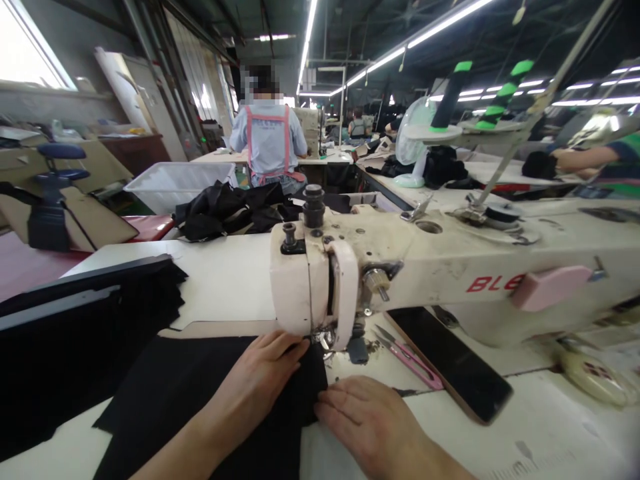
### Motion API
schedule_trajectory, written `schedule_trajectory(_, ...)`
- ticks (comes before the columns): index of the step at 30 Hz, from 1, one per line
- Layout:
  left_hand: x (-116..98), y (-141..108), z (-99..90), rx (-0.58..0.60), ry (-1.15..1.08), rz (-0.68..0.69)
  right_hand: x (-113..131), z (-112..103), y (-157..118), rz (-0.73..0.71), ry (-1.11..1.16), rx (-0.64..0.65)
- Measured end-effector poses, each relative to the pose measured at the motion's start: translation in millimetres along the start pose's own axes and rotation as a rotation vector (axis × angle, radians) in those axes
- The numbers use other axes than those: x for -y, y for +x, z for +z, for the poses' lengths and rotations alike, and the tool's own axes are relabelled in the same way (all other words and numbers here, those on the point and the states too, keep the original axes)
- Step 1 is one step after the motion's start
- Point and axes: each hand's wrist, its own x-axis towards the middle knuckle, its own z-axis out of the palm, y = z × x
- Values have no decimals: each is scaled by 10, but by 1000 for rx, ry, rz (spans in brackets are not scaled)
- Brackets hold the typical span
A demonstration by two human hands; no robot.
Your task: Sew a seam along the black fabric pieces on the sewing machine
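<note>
Pressing flat, fingers spread, the left hand and right hand pin black fabric under the sewing machine, center frame; neither pinches.

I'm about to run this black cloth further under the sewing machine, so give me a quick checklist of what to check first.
1. Left hand flat on the black cloth: ok.
2. Right hand at the cloth's right edge: ok.
3. Left fingertips clear of the needle: not ok, they lie right beside the sewing machine head.
4. Cloth lying smooth at the needle: cannot tell, too dark.
5. Pink snips off the cloth: ok, to the right.
6. Needle threaded: cannot tell.
</note>
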Motion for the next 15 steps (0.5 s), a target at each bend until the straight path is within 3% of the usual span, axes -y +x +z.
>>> schedule_trajectory(8,68,258,-166,-11,-125,-47,-113,36,8,28,-103,19)
schedule_trajectory(12,243,311,-170,-24,-198,-24,-81,11,63,59,-127,76)
schedule_trajectory(15,387,319,-110,-20,-229,-94,-60,-19,103,93,-130,96)
